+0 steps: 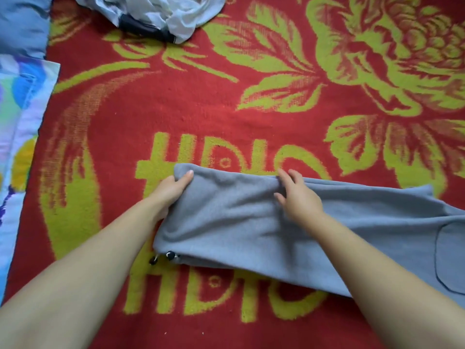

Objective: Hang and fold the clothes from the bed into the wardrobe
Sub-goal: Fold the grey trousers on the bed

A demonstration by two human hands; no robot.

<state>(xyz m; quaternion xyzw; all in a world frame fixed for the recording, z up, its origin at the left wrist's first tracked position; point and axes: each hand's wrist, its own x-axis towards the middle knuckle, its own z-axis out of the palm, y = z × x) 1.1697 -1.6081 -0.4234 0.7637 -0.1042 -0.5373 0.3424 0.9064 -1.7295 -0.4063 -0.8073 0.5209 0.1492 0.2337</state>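
Observation:
A grey fleece garment (251, 222) lies flat across the red and yellow-green blanket (201, 109), stretching off the right edge. It has a drawstring with black beads (163, 256) at its near left corner and a pocket at the far right. My left hand (173, 190) grips the garment's left end, thumb on top and fingers hidden under the cloth. My right hand (297, 195) rests flat on the garment's far edge near its middle, fingers spread and pressing the fabric.
A crumpled pile of white and dark clothes (158, 16) sits at the top of the blanket. A blue cloth (22, 23) lies at the top left, and a colourful patterned sheet (20, 127) runs along the left edge.

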